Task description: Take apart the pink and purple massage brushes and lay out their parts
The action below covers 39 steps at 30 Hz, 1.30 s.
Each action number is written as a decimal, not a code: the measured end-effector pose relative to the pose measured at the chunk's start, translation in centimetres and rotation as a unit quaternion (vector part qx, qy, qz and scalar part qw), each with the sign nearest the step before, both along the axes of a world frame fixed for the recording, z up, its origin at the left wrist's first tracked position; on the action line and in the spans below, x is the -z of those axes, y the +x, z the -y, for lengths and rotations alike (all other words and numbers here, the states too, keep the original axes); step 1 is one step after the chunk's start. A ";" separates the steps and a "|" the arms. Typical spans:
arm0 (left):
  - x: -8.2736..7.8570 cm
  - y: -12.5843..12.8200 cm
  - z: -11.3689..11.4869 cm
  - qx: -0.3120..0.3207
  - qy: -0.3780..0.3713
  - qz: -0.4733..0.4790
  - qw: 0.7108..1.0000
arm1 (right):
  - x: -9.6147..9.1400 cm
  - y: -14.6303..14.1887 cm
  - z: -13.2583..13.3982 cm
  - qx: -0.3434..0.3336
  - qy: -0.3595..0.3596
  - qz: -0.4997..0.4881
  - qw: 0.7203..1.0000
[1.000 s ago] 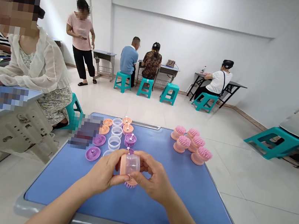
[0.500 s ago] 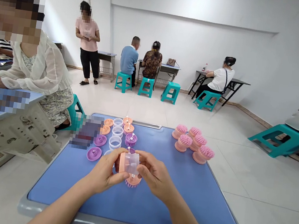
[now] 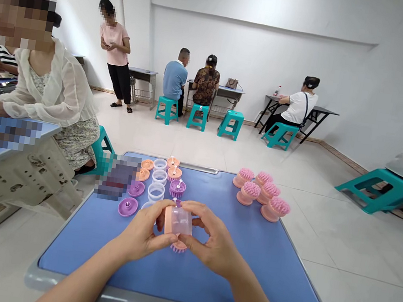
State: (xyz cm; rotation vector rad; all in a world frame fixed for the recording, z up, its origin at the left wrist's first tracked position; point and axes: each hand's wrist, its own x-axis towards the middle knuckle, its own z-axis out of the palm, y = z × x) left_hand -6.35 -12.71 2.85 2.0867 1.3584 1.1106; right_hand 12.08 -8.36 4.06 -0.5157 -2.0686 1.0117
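Note:
Between my hands is a clear plastic cup with an orange cap [image 3: 181, 221], lying on its side above the table. My left hand [image 3: 141, 230] is closed around the orange cap end. With thumb and fingers, my right hand [image 3: 214, 238] grips the clear part. Just under them, a brush head with an orange base and purple bristles [image 3: 178, 248] shows in part. Purple caps [image 3: 128, 206] and orange caps [image 3: 142, 174] lie to the left. Beside them runs a column of clear rings [image 3: 156, 192], then a purple brush head [image 3: 178, 188] and orange ones [image 3: 174, 172] with white stems.
Several pink round brushes [image 3: 275, 209] stand bristles up at the blue table's [image 3: 244, 273] far right. A blurred flat item [image 3: 117, 177] lies at the left edge. A person in a white blouse [image 3: 63, 87] sits at the left table; others are by the wall.
My right hand has shifted its grip along the clear cup, its thumb now nearer my left thumb. The cup has turned slightly between my hands.

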 end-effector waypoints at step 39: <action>-0.3 0.2 -0.1 -0.025 -0.042 0.062 0.997 | 1.0 -0.6 -0.3 0.086 0.204 0.061 0.973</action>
